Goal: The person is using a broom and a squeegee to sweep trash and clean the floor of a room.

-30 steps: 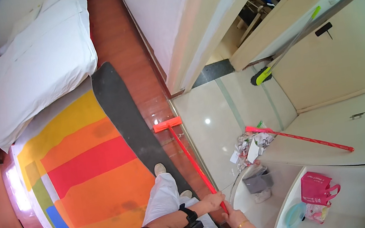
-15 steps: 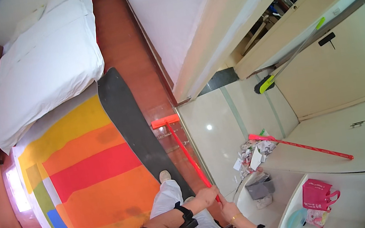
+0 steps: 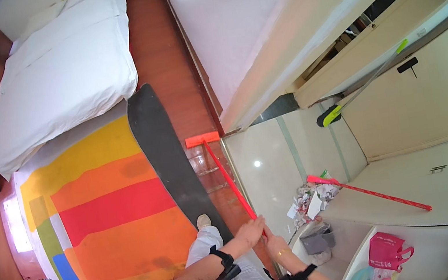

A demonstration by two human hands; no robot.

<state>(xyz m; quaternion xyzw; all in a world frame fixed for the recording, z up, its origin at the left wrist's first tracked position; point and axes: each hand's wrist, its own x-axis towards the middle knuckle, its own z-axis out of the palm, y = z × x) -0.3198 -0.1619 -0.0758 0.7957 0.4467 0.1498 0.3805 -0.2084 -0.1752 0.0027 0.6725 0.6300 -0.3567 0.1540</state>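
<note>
Both of my hands grip the red pole of a long-handled floor squeegee. My left hand is wrapped round the pole. Just below it, my right hand closes round the pole's end. From my hands the pole slants away to the far left. Its flat orange-red head rests on the reddish-brown floor, between a dark grey mat and the edge of the pale tiles.
Left lies a multicoloured mat, with a white-covered bed beyond. Right are a paper-litter heap, another red-handled tool, a green-and-black broom and a white shelf unit holding a pink bag. My shoe overlaps the grey mat.
The squeegee head has slid a little farther away along the brown floor. Both hands have moved forward slightly with the pole, still gripping it. The whole view has shifted a little.
</note>
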